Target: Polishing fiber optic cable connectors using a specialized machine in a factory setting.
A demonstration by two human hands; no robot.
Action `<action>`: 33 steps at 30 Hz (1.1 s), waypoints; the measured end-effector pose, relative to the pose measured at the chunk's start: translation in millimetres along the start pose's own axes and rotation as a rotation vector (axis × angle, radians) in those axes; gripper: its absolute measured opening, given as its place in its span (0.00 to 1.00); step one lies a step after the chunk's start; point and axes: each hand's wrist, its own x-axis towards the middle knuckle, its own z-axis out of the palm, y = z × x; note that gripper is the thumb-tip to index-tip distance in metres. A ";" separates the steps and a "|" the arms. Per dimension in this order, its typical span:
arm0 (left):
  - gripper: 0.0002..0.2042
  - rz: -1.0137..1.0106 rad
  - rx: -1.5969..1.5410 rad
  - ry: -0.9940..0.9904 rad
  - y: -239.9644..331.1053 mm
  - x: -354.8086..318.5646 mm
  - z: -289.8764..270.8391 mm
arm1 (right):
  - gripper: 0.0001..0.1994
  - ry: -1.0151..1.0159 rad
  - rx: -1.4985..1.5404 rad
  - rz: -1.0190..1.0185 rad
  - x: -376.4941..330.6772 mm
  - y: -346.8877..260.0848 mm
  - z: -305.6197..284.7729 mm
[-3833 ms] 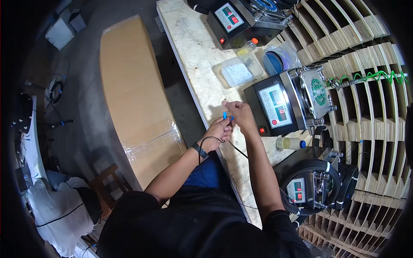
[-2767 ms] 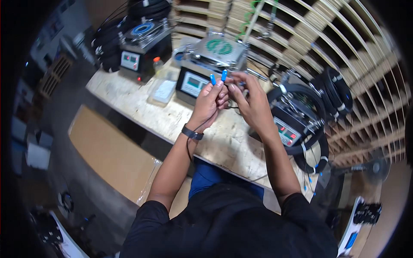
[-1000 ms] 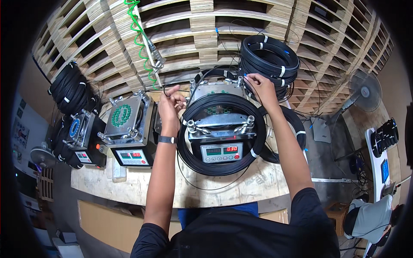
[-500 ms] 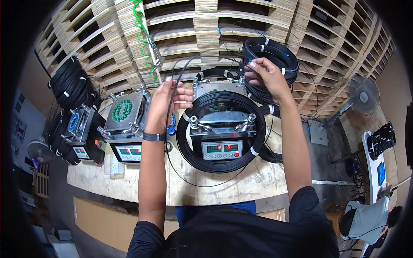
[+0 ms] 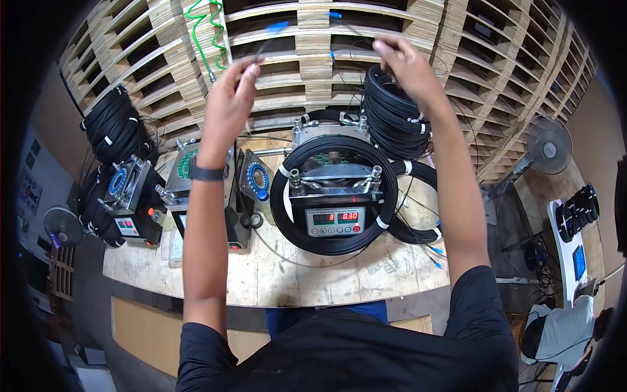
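Observation:
Both my hands are raised above the bench, in front of the pallets. My left hand (image 5: pixel 233 98) is closed in a pinch on a thin black cable end, whose blue connector (image 5: pixel 277 27) is smeared by motion. Opposite it, my right hand (image 5: pixel 408 68) pinches another thin black cable, which runs up and left to a blue connector (image 5: pixel 335 15). Below and between them a black cable coil (image 5: pixel 282 215), tied with white bands, leans upright around the front of a metal machine (image 5: pixel 336 202) with a red lit display. A thin loop of cable hangs low across the bench.
More machines with round green and blue fixtures (image 5: pixel 118 181) stand at left. Cable coils are piled at back right (image 5: pixel 395 124) and far left (image 5: pixel 114 127). Wooden pallets (image 5: pixel 313 59) rise behind the bench (image 5: pixel 294 281). A fan (image 5: pixel 548 147) and a seated person (image 5: pixel 555 336) are at right.
Both hands have gone up and away from the bench, the left also moving left. The blue cable ends now show above them. The large coil stays around the machine.

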 end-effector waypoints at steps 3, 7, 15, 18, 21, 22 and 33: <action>0.12 0.017 0.076 0.031 12.8 37.9 -1.9 | 0.21 0.045 -0.018 -0.242 27.0 -38.9 1.7; 0.15 0.259 0.160 0.045 11.5 66.9 6.2 | 0.15 0.000 -0.018 -0.403 53.7 -61.1 15.0; 0.18 -0.085 0.583 0.125 -101.4 -95.9 24.6 | 0.20 -0.424 -0.701 -0.086 -43.3 48.6 57.1; 0.19 -0.236 0.501 0.106 -128.7 -133.7 40.8 | 0.22 -0.416 -0.651 -0.167 -61.1 83.4 73.7; 0.19 -0.374 0.530 0.133 -119.8 -157.7 61.8 | 0.25 -0.470 -0.617 -0.148 -65.0 86.0 76.8; 0.19 -0.369 0.515 0.159 -123.4 -164.3 69.1 | 0.27 -0.498 -0.601 -0.141 -65.9 82.8 76.3; 0.21 0.051 0.537 -0.119 -116.5 -61.0 78.3 | 0.31 -0.276 -0.544 0.151 -107.5 92.8 32.2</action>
